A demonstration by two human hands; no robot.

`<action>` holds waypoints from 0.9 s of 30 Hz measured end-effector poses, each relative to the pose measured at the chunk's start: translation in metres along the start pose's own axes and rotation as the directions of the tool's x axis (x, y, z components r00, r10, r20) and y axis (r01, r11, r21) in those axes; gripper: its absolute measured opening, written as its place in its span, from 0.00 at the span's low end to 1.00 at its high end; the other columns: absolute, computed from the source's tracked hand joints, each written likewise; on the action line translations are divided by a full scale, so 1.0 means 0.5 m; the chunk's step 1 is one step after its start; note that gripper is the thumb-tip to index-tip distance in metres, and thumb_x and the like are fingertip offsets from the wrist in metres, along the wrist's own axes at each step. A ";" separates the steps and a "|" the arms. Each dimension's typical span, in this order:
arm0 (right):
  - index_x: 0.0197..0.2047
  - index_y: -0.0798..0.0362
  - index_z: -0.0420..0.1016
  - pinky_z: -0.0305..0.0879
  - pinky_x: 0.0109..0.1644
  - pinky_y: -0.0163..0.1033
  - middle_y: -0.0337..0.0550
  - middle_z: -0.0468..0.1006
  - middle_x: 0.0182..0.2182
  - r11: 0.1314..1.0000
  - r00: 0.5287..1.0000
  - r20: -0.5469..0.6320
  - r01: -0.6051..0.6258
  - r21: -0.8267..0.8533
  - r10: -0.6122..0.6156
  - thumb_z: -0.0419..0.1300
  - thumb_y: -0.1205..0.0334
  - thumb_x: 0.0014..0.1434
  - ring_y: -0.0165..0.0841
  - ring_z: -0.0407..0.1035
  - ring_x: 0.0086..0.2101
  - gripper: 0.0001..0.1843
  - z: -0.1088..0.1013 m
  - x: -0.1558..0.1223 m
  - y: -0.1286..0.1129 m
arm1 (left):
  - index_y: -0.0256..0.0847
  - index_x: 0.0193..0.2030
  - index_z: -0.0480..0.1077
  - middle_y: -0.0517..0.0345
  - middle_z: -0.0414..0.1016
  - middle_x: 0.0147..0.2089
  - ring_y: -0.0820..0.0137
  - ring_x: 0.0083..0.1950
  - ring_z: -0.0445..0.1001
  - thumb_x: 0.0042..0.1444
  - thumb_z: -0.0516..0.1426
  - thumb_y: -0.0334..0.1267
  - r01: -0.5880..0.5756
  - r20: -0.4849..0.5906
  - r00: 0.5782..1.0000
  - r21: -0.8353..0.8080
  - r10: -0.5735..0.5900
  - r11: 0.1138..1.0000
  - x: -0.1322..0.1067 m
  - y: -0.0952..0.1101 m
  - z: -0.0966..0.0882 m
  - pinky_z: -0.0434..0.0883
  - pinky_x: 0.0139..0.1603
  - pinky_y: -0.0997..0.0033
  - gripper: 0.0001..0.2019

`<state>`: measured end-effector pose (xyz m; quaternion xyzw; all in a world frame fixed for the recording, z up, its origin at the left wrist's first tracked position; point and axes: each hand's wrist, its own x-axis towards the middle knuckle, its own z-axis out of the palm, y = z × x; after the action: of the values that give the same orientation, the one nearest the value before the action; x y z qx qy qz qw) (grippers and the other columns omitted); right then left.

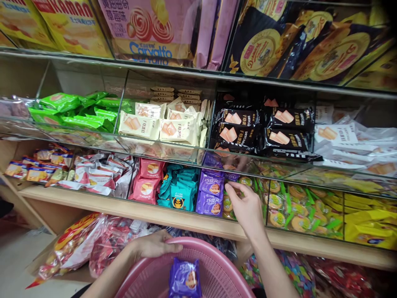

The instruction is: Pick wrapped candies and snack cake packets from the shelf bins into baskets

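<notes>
My left hand [155, 245] grips the near rim of a pink plastic basket [217, 269] held low in front of me. One purple snack packet [185, 278] lies inside the basket. My right hand [245, 207] reaches into the lower shelf bin, fingers curled over the small packets there, right beside a stack of purple snack packets [211, 193]. What the fingers hold, if anything, is hidden.
Glass-fronted shelf bins hold teal packets [178, 188], pink packets [147, 180], yellow-green packets [297, 211], cream wafer packs [161, 124], black wafer packs [263, 128] and green packs [77, 109]. Large boxes stand on top. Bagged sweets [80, 242] lie below the wooden shelf edge [124, 207].
</notes>
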<state>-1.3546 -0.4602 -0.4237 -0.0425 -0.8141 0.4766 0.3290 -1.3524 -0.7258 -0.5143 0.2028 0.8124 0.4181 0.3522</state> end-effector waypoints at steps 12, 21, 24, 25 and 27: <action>0.33 0.54 0.78 0.64 0.44 0.43 0.50 0.81 0.35 0.996 0.996 0.071 -0.060 0.064 0.056 0.56 0.46 0.52 0.42 0.73 0.38 0.19 0.022 -0.016 0.020 | 0.41 0.19 0.58 0.66 0.50 0.21 0.77 0.24 0.48 0.46 0.55 0.66 -0.005 -0.032 0.999 0.001 0.005 1.000 -0.001 0.000 0.007 0.46 0.25 0.73 0.28; 0.32 0.53 0.74 0.64 0.35 0.38 0.42 0.77 0.27 0.951 0.994 0.073 -0.097 0.294 0.078 0.60 0.47 0.53 0.35 0.69 0.29 0.16 0.038 -0.022 0.019 | 0.41 0.19 0.59 0.66 0.51 0.21 0.76 0.24 0.49 0.46 0.55 0.65 -0.016 -0.042 0.999 0.001 0.016 1.000 0.002 -0.004 0.008 0.47 0.26 0.73 0.27; 0.35 0.53 0.73 0.64 0.36 0.38 0.41 0.76 0.28 0.946 0.997 0.061 -0.065 0.317 0.048 0.59 0.48 0.56 0.34 0.68 0.30 0.16 0.043 -0.033 0.024 | 0.41 0.19 0.58 0.66 0.50 0.21 0.76 0.24 0.48 0.47 0.54 0.65 -0.038 -0.046 0.998 0.010 0.038 0.999 0.002 -0.006 0.007 0.46 0.25 0.73 0.27; 0.35 0.53 0.73 0.64 0.36 0.38 0.41 0.75 0.28 0.947 0.998 0.052 -0.054 0.316 0.039 0.59 0.48 0.56 0.33 0.68 0.30 0.16 0.043 -0.037 0.024 | 0.41 0.19 0.57 0.66 0.49 0.20 0.76 0.24 0.47 0.47 0.54 0.65 -0.039 -0.044 0.998 0.013 0.040 0.999 0.001 -0.006 0.007 0.45 0.25 0.72 0.27; 0.36 0.53 0.73 0.63 0.36 0.38 0.41 0.75 0.28 0.949 0.999 0.025 -0.030 0.313 0.023 0.58 0.48 0.57 0.33 0.67 0.30 0.16 0.044 -0.044 0.023 | 0.41 0.19 0.56 0.66 0.48 0.20 0.76 0.24 0.46 0.48 0.54 0.64 -0.034 -0.042 0.999 0.015 0.035 0.999 -0.001 -0.005 0.006 0.45 0.25 0.72 0.27</action>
<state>-1.3531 -0.4788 -0.4508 0.0045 -0.7312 0.6043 0.3165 -1.3501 -0.7259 -0.5174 0.2106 0.8190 0.4223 0.3264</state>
